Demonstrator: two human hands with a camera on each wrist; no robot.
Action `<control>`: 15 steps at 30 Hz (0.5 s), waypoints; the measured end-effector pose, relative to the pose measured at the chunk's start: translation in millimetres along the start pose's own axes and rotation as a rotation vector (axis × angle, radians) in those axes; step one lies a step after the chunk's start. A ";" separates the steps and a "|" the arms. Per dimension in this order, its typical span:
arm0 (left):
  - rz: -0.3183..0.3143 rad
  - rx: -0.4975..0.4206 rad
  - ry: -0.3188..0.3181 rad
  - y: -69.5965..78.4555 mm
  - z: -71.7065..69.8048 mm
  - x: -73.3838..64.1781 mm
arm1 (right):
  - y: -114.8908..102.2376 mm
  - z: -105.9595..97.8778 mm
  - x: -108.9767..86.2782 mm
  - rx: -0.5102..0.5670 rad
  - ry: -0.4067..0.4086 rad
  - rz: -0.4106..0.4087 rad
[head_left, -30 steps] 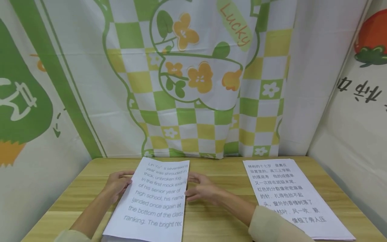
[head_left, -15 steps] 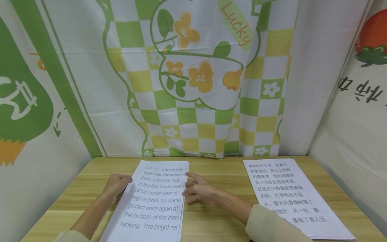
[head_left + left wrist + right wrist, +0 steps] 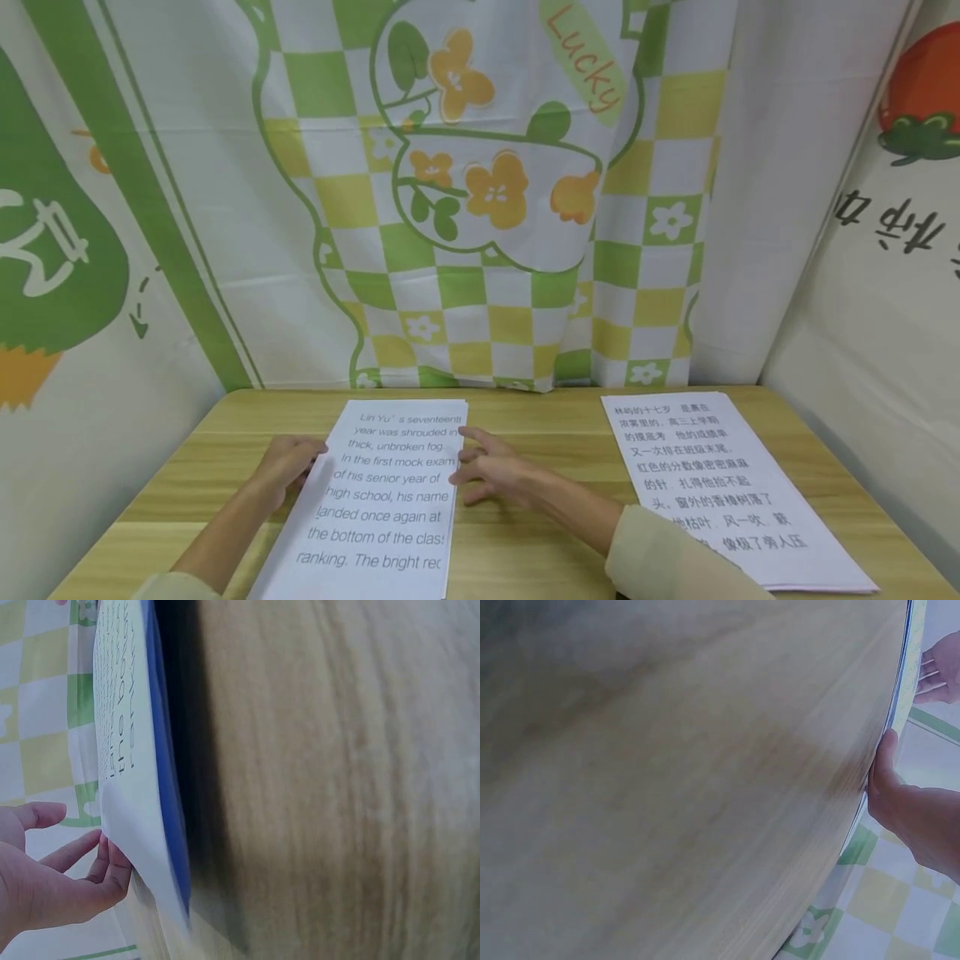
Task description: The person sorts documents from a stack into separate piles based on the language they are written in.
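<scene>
A tall stack of white sheets (image 3: 382,500) printed with large English text lies on the left half of the table, between both hands. My left hand (image 3: 287,467) touches its left edge with the fingertips; in the left wrist view the hand (image 3: 60,881) has one finger held off the paper and the others against the edge. At the right edge my right hand (image 3: 498,475) spreads its fingers, with tips at the side of the stack. The right wrist view has this hand (image 3: 911,810) with its thumb along the edge and the other fingers hidden.
A second stack of white sheets (image 3: 705,483), printed with Chinese text, lies on the right of the wooden table (image 3: 555,533), partly covered by the right sleeve (image 3: 675,558). Behind the table hangs a green and yellow checked curtain (image 3: 510,333).
The English stack has come down lower and slid slightly left and toward me. The sheets line up more evenly. Both hands stay at its edges, and the last half second shows almost no motion.
</scene>
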State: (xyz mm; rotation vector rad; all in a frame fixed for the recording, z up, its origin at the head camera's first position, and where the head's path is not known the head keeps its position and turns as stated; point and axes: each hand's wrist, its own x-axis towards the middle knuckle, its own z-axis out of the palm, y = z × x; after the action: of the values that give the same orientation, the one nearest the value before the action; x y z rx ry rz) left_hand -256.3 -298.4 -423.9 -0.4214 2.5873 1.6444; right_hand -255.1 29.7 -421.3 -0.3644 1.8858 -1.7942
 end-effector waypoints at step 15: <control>0.128 0.048 -0.053 16.5 11.6 -17.0 | -13.0 -20.8 -33.3 -0.227 -0.055 -0.110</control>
State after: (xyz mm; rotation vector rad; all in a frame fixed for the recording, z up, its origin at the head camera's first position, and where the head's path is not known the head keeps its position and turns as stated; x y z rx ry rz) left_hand -245.3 -278.0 -411.3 -0.2109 2.6586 1.6025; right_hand -240.2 63.5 -402.6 -0.6032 2.0707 -1.6226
